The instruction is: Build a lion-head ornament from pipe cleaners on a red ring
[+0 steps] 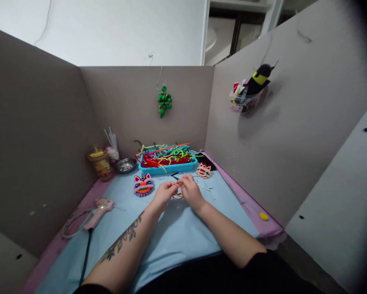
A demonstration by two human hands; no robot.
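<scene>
My left hand (166, 192) and my right hand (190, 191) meet over the blue table cover, fingertips pinched together. Between and below them shows a small pink and yellow pipe cleaner piece (177, 197), mostly hidden by my fingers; both hands are closed on it. To the left of my hands lies a purple pipe cleaner lion head (143, 187) with red ears and an orange mouth. Beyond my right hand rests a cream and red pipe cleaner lion head (203, 170). A dark thin tool (175, 176), partly covered, and a white pipe cleaner (204, 187) lie close to my right fingers.
A blue tray (168, 168) of coloured pipe cleaners stands behind my hands. Left of it are a metal bowl (126, 165) and a lidded cup (100, 165). A pink glue gun (100, 213) with its cord lies at left. Grey partitions (125, 106) enclose the table.
</scene>
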